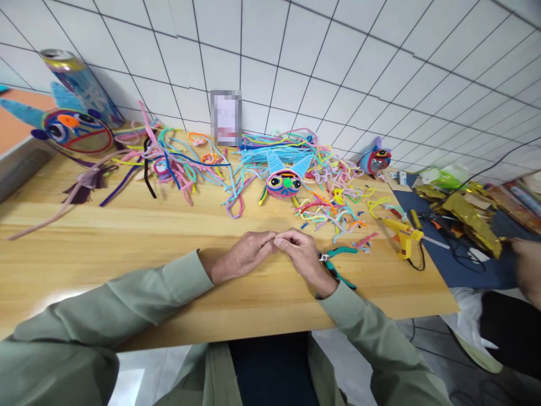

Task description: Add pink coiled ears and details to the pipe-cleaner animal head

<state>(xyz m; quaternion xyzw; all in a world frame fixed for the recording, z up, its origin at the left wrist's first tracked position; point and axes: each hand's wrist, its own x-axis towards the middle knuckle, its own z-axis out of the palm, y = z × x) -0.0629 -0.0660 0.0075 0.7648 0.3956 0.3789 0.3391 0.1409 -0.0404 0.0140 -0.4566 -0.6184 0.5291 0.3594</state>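
Note:
Above the wooden table (177, 225), my left hand (249, 252) and my right hand (298, 251) meet at the fingertips. The fingers of both are closed in a pinch, and whatever lies between them is hidden or too small to make out. Beside my right wrist lie teal-handled pliers (343, 251), jaws toward the wrist. Straight beyond my hands sits a colourful pipe-cleaner face (285, 183) with light-blue pointed ears, round eyes and a green nose.
Tangled pipe cleaners (186, 163) and short cut pieces (338, 206) spread along the wall. A yellow glue gun (403, 234) lies at right. At left stand a can (82, 84) and a larger pipe-cleaner face (78, 131). Another person's hand (528, 268) shows at the right edge.

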